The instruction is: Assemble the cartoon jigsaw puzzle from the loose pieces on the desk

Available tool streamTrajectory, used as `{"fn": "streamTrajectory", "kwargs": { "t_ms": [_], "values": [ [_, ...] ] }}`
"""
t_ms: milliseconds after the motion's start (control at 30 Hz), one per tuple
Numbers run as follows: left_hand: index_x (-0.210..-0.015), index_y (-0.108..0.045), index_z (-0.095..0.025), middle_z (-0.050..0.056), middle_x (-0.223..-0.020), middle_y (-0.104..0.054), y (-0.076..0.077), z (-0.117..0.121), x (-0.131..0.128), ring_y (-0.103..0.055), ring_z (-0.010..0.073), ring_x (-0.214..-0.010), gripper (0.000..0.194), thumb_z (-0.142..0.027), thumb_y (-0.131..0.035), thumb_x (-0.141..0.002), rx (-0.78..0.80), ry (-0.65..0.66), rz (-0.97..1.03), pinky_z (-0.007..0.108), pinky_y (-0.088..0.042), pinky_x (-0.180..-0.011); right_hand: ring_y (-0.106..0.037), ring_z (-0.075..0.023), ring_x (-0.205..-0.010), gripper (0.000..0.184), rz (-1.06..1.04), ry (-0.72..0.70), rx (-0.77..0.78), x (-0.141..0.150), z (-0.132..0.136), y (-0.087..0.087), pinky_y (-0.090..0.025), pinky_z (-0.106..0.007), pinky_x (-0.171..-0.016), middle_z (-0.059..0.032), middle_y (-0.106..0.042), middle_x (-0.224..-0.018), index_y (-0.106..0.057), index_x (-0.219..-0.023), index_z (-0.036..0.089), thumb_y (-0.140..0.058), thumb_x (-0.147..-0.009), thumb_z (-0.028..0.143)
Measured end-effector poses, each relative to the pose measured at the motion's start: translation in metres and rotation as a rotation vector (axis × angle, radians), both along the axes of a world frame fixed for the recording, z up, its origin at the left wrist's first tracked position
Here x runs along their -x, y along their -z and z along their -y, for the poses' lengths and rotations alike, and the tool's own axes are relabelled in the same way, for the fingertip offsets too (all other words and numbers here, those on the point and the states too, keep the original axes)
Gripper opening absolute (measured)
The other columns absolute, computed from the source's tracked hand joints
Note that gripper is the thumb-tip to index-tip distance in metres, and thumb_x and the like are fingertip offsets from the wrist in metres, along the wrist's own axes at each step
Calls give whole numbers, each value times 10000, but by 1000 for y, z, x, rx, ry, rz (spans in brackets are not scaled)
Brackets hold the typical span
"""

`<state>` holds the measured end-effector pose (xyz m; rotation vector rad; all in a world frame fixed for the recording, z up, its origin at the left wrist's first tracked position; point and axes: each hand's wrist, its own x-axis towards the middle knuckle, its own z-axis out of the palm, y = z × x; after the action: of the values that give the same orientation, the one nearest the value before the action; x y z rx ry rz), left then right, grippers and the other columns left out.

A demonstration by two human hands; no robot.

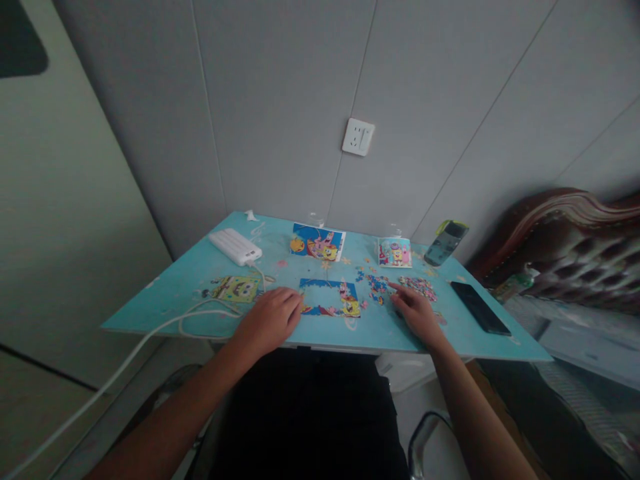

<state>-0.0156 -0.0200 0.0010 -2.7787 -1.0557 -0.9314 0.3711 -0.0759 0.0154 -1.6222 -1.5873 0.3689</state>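
While the left hand [273,319] lies palm-down, fingers curled, at the partial jigsaw puzzle's [353,308] left edge, right hand [413,308] reaches index-first to loose puzzle pieces [379,285] right of it; can't tell if either grips a piece

Glossy, dark screen surface was seen on the phone [481,308]; smooth white plastic on the power bank [235,247]. Wall panels [280,100] were finished smooth and matt. Shiny tufted upholstery [590,260] was framed in polished, wood-like trim.
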Motion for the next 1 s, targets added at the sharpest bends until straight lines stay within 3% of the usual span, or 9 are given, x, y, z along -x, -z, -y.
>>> {"fn": "streamTrajectory", "kwargs": {
  "t_ms": [167,400,600,867,1000],
  "values": [
    [-1097,-674,-201,92,-1051,-684,-2,1,0,-643,244,-1026,195,-191,-514,-986,4,-3,-7,429,-528,-943,-697,-248,-840,438,-120,-57,35,38,2,-10,-555,-392,-767,-70,-756,-909,-748,-1164,206,-649,-877,523],
    [-1084,-673,-189,98,-1054,-678,-3,3,0,-637,255,-1023,183,-192,-518,-987,16,-20,-32,438,-524,-937,-698,-200,-649,369,-211,-190,145,88,-24,-17,-568,-324,-616,-55,-762,-788,-745,-926,193,-715,-815,544],
    [-1092,-671,-189,98,-1055,-672,-4,2,0,-635,256,-1033,185,-195,-518,-989,29,-21,-40,435,-516,-942,-682,-203,-697,233,-119,-194,137,93,-35,-7,-522,-308,-651,-41,-756,-778,-760,-824,202,-758,-787,432],
    [-1090,-675,-194,94,-1047,-674,-5,4,0,-636,253,-1028,181,-195,-525,-988,21,-22,-35,426,-513,-928,-657,-201,-711,321,-115,-88,23,94,-20,2,-483,-303,-623,-78,-763,-899,-731,-939,184,-661,-888,492],
    [-1087,-677,-190,94,-1046,-676,-5,4,0,-636,249,-1023,185,-185,-521,-987,16,-20,-33,423,-513,-927,-636,-188,-668,307,-93,-125,39,95,-19,1,-467,-290,-593,-68,-761,-840,-753,-904,183,-697,-861,481]
  ]
}}
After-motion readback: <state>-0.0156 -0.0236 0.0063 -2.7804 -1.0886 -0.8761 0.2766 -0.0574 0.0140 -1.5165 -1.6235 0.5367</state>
